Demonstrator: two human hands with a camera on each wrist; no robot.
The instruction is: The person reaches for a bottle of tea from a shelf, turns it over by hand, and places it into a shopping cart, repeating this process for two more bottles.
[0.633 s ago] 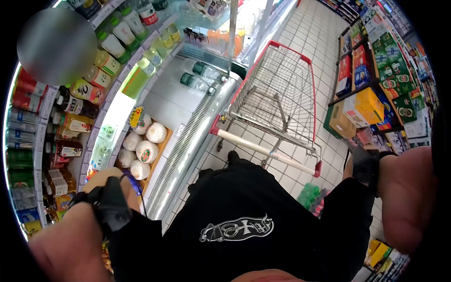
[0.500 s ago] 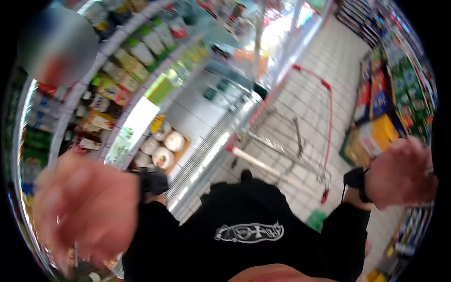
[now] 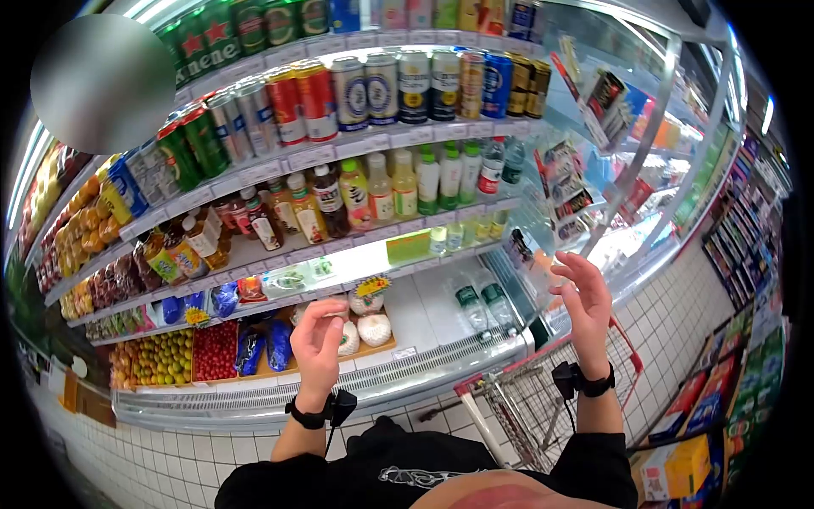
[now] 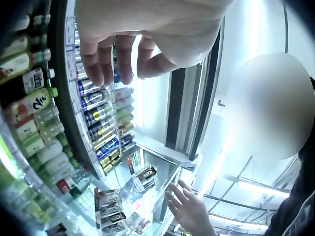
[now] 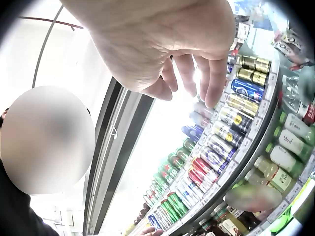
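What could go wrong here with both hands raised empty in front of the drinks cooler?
The left hand and right hand are both off the shopping cart, so it might roll away. The bottles stand packed close on the shelf; a careless reach could topple some.

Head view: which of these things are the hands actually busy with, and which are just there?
In hand:
- left hand, raised and empty, nearest the netted melons
- right hand, raised and open, near the water bottles

Just there:
- cart
- beer cans
- drink bottles
- fruit trays
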